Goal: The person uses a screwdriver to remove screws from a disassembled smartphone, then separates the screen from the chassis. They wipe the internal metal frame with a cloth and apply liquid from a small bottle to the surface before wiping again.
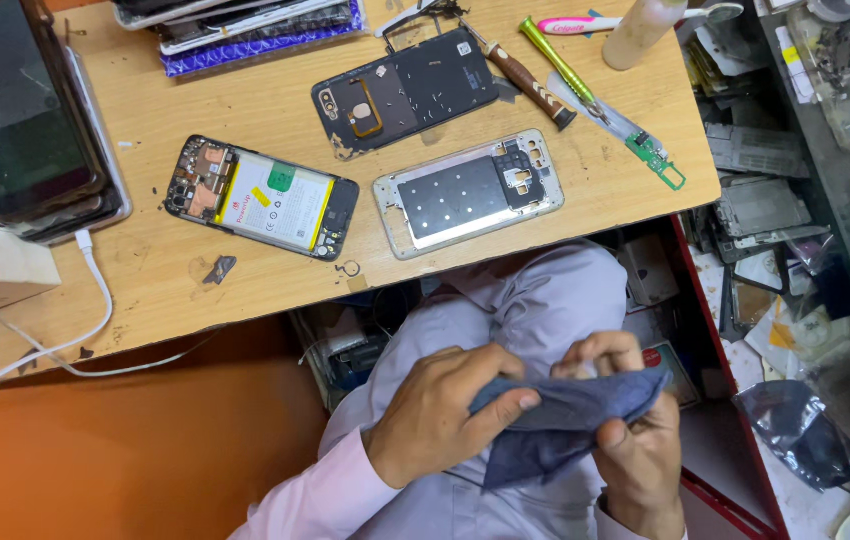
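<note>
Left hand (437,412): closed over the left end of a dark blue-grey cloth (555,420), thumb on top and fingers curled beneath; its grip is firmly shut on the fabric.
Cloth: held in the person's lap, near and below the worktop (245,270) edge, between both hands. It seems wrapped around something flat, but what lies inside is hidden.
Handling: judged soft, light and limp; it folds and sags, so it will not slip much but gives no support. Best taken by pinching a bunched edge, as both hands do here.
Long axis: runs roughly left to right, rising slightly toward the right; the free corner hangs down toward the near left.
Right hand (635,440): fingers bent over the cloth's right end, thumb pressing from the near side; grip closed on the fabric.
Opened phone with battery (261,198): flat on the worktop, left of centre, well apart from the hands.
Dark back cover (405,90): farther back, tilted.
Silver mid-frame (468,193): just right of the opened phone, near the worktop's edge.
Screwdrivers (545,70): brown-handled and green-handled, far right of the worktop.
Stacked phones (25,120): far left, with a white cable (95,290) trailing off.
</note>
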